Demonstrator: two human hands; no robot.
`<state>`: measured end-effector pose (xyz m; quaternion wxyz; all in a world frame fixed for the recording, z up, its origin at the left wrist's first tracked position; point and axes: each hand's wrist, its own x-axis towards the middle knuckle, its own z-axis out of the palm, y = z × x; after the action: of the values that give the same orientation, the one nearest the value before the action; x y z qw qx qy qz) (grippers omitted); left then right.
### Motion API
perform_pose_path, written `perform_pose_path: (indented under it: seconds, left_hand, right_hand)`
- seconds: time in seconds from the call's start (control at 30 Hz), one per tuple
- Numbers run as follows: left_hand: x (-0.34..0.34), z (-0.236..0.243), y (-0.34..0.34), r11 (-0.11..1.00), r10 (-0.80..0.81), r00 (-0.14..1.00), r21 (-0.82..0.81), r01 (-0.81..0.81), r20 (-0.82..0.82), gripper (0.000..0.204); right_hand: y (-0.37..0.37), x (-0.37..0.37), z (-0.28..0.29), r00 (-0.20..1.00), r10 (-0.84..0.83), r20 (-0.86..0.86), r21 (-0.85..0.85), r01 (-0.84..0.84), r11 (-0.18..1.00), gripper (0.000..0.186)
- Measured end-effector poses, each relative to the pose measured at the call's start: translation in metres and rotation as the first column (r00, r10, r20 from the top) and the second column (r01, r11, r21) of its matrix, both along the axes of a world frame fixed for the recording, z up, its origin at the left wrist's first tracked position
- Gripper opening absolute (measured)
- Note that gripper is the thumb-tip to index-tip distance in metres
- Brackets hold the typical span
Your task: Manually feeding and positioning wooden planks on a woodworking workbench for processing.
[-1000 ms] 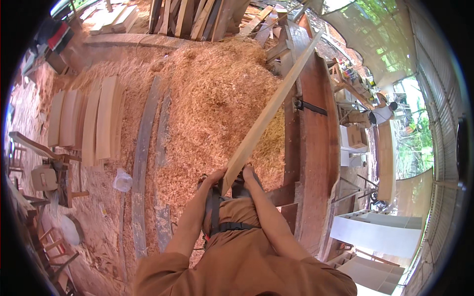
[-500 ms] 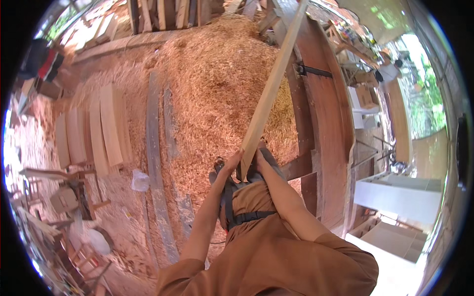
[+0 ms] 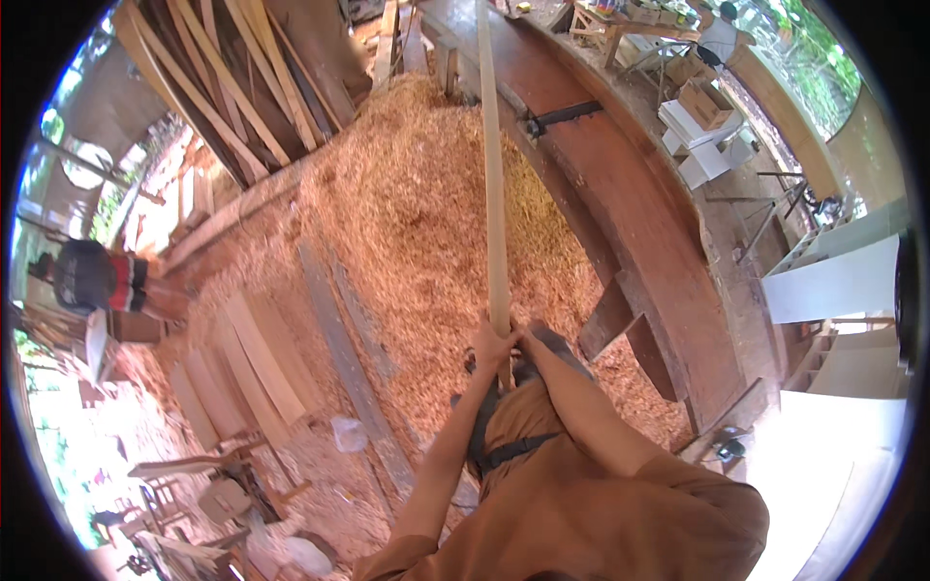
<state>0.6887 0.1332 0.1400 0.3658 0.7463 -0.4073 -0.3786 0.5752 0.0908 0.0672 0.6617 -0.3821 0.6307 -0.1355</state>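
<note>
Seen from the wearer's head, a person in a brown shirt (image 3: pixel 620 513) held one end of a long, pale board (image 3: pixel 496 213), left grip (image 3: pixel 495 343) and right grip (image 3: pixel 523 335) close together. The board stretched away over heaped wood shavings (image 3: pixel 407 174). To the right lay a long reddish-brown slab (image 3: pixel 639 184); to the left, several pale planks (image 3: pixel 262 353) side by side. Another person (image 3: pixel 82 276) bent forward at far left.

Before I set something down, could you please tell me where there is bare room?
The brown slab looks bare between the black bar and its near end. Crowded left of it: the long held board crosses above wood shavings, and pale planks lie farther left.
</note>
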Motion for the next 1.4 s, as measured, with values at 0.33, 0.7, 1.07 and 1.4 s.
perform_pose_path:
  seconds: [0.33,0.7,1.07,1.4]
  left_hand:
    - [-0.054,0.014,-0.005,0.989,-0.019,0.963,0.149,-0.022,0.267,0.071]
    - [-0.023,-0.025,-0.001,0.956,0.064,0.997,0.283,-0.075,0.048,0.057]
    - [-0.071,-0.083,-0.005,0.904,0.398,0.719,0.376,-0.202,-0.569,0.065]
    - [-0.087,-0.053,-0.011,0.885,0.421,0.758,0.408,-0.223,-0.498,0.068]
  right_hand:
    - [-0.010,-0.026,-0.002,1.000,0.007,0.000,0.013,-0.007,1.000,0.093]
    - [0.001,-0.040,-0.028,1.000,0.013,0.005,-0.053,-0.013,0.999,0.097]
    - [-0.022,-0.123,0.049,0.961,0.101,-0.257,-0.037,-0.114,0.993,0.114]
    - [-0.017,-0.143,0.040,0.992,0.122,-0.031,0.048,-0.120,0.992,0.090]
